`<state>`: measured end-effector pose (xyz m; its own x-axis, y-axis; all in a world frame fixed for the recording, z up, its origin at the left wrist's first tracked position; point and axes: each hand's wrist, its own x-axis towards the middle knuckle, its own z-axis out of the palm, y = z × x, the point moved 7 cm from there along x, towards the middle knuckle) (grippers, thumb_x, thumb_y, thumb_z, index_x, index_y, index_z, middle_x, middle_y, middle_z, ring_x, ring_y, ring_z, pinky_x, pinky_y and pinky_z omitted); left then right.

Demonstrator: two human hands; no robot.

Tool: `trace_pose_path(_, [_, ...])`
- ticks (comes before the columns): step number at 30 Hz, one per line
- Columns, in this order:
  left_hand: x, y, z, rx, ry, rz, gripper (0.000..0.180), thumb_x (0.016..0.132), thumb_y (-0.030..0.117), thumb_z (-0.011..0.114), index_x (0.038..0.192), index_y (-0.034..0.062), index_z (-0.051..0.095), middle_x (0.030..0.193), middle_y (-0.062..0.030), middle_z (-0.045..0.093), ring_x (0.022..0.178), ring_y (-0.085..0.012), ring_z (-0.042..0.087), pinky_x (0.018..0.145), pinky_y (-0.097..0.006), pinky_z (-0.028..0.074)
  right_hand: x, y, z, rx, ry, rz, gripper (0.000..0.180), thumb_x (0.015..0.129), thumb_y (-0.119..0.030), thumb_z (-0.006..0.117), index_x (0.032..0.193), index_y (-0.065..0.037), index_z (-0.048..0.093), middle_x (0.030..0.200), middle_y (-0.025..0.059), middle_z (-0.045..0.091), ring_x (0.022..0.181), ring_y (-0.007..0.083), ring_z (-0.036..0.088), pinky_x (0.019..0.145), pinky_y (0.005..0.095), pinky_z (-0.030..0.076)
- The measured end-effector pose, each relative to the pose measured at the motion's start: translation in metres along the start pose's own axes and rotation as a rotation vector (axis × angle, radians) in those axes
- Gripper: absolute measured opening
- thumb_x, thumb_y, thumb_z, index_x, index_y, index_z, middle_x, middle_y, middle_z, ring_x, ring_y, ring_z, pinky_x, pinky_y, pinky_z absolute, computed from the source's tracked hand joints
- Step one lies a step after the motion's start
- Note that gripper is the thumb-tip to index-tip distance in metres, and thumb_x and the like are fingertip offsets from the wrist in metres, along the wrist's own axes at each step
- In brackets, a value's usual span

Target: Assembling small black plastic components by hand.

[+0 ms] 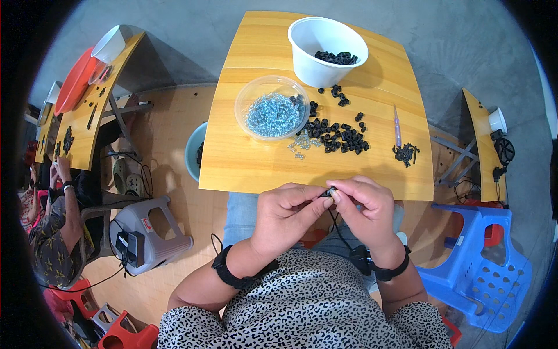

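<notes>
My left hand (292,215) and my right hand (365,208) meet just past the near edge of the wooden table (256,168). Between their pinched fingertips is a small black plastic part (329,191), mostly covered by the fingers. A pale, shiny bit shows at its top, too small to make out. Loose black parts (343,138) lie heaped beyond my hands. To their left stands a clear round tub (240,116) of small, shiny, bluish-silver pieces (274,115), with several spilled beside it. Farther back, a white bucket (300,58) holds more black parts.
A thin screwdriver (397,128) lies at right above a pile of small black pieces (406,153). A light-blue basin (196,152) sits left of the table. A blue stool (482,267) stands at right, a grey stool (152,232) at left. Another person (61,218) works at the left table.
</notes>
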<state>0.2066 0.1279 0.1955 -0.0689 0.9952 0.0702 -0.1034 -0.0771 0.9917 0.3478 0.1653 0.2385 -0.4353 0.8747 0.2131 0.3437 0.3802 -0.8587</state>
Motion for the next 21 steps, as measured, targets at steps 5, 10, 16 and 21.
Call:
trace_pose_path(5, [-0.001, -0.002, -0.001, 0.060, 0.013, -0.045, 0.015, 0.083, 0.009, 0.075, 0.096, 0.0010, 0.074, 0.077, -0.0093, 0.067, 0.064, -0.0118, 0.059, 0.057, -0.025, 0.047, -0.001, -0.015, 0.000, -0.164, 0.035, -0.151, 0.022, 0.082, 0.001, 0.065, 0.105, 0.000, 0.068, 0.081, 0.0120, 0.066, 0.066, 0.0225, 0.064, 0.059, 0.0306, 0.050])
trace_pose_path(10, [-0.002, -0.003, -0.003, 0.085, 0.024, -0.044, 0.015, 0.083, 0.010, 0.076, 0.095, 0.0014, 0.074, 0.075, -0.0082, 0.066, 0.063, -0.0109, 0.059, 0.056, -0.025, 0.046, -0.001, -0.016, 0.002, -0.198, 0.016, -0.192, 0.023, 0.082, 0.002, 0.066, 0.105, 0.001, 0.067, 0.081, 0.0135, 0.065, 0.066, 0.0254, 0.064, 0.059, 0.0323, 0.050])
trace_pose_path(16, [-0.003, -0.004, -0.003, 0.057, 0.020, -0.038, 0.015, 0.082, 0.010, 0.076, 0.095, 0.0015, 0.074, 0.074, -0.0078, 0.066, 0.062, -0.0102, 0.058, 0.056, -0.025, 0.046, -0.001, -0.015, 0.003, -0.195, -0.006, -0.184, 0.022, 0.082, 0.003, 0.065, 0.104, 0.002, 0.068, 0.082, 0.0130, 0.066, 0.067, 0.0221, 0.064, 0.060, 0.0294, 0.050])
trace_pose_path(21, [-0.003, -0.004, -0.003, 0.063, 0.006, -0.036, 0.015, 0.083, 0.010, 0.076, 0.095, 0.0015, 0.074, 0.074, -0.0075, 0.066, 0.062, -0.0100, 0.057, 0.056, -0.025, 0.045, -0.002, -0.009, 0.004, -0.131, -0.029, -0.128, 0.021, 0.083, 0.002, 0.064, 0.104, 0.002, 0.068, 0.083, 0.0141, 0.067, 0.069, 0.0242, 0.066, 0.062, 0.0302, 0.052])
